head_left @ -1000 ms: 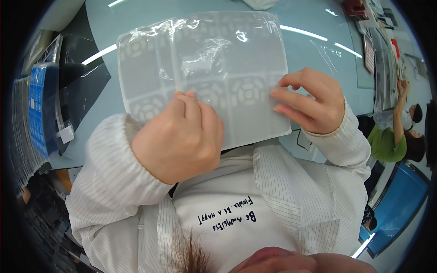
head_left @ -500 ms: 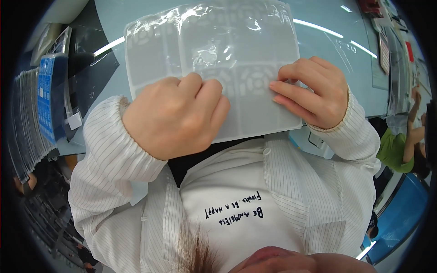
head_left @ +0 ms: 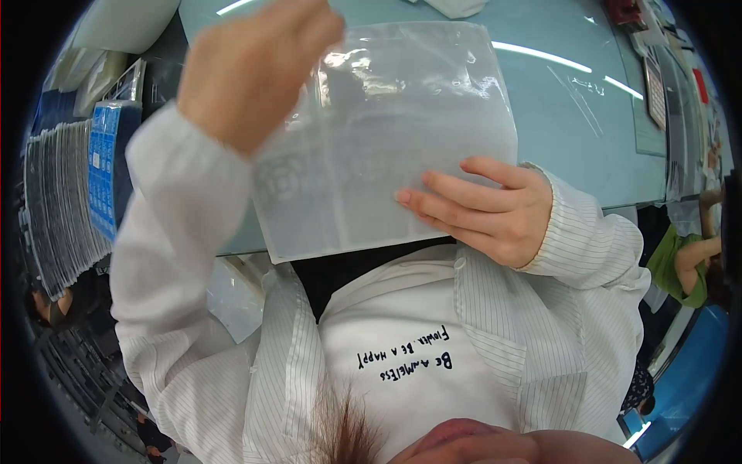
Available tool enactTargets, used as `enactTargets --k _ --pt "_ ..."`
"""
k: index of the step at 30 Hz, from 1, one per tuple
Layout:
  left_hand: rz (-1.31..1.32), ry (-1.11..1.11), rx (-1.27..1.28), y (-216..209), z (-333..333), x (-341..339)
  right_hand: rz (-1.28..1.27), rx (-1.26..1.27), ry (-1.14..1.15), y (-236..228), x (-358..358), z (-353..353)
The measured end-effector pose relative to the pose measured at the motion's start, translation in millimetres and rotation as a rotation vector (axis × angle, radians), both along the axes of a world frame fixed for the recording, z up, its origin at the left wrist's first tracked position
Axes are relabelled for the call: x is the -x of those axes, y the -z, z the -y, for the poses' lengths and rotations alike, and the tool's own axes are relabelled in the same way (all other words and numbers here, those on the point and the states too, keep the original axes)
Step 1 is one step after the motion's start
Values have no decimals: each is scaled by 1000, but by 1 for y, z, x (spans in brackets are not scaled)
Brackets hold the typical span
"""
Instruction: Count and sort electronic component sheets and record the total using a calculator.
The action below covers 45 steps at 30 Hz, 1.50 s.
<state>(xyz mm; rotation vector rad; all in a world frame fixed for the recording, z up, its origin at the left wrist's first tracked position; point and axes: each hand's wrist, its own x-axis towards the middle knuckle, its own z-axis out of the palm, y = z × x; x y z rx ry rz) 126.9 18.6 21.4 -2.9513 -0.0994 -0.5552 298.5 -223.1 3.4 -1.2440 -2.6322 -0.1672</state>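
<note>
Sheet (head_left: 417, 116) of cloudy, clear plastic spreads over the worktop (head_left: 572, 147), straight in front of the person, its near edge close to the striped shirt (head_left: 487, 332). Light glares off its upper half, and faint ring-shaped patterns show along its lower left. Whether it lies flat or tips up a little, I cannot tell.

Of the two hands, the right one (head_left: 495, 213) lies across the sheet's lower right part, palm down, its fingers stretched out and slightly apart, pinching nothing that shows. The left one (head_left: 251, 73) is up over the sheet's upper left corner, fingers bent and badly blurred; I cannot tell whether it pinches or touches anything.

Off to the left, a blue pack (head_left: 108, 166) stands beside a dense stack (head_left: 58, 201) of thin, clear-edged pieces. A white bundle (head_left: 456, 6) shows at the top edge, well apart from the right hand. A calculator (head_left: 655, 91) lies toward the right. Farther right, a co-worker (head_left: 684, 267) in green is partly visible.
</note>
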Motion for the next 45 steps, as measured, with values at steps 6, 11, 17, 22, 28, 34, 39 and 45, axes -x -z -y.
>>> enactTargets --k 6,11,17,22,28,34,39,45 --pt "238 -67 -139 -25 -93 -50 -263 217 -21 4 -5 -2" --pt "298 -262 -181 -27 -107 -70 -419 269 3 4 -2 -2" --pt "359 -295 33 -8 -103 -85 -524 308 18 -6 -8 1" --pt "393 -505 951 -1 -87 -74 -551 344 140 -46 -27 4" --pt "238 -307 228 9 -77 -37 -324 92 497 -79 -48 11" --pt "78 -113 407 17 16 -14 -300 153 390 -47 -64 -17" --pt "28 -151 353 36 36 -14 -345 151 427 5 -77 -33" --pt "132 -182 303 41 43 -19 -302 81 432 20 -77 -37"
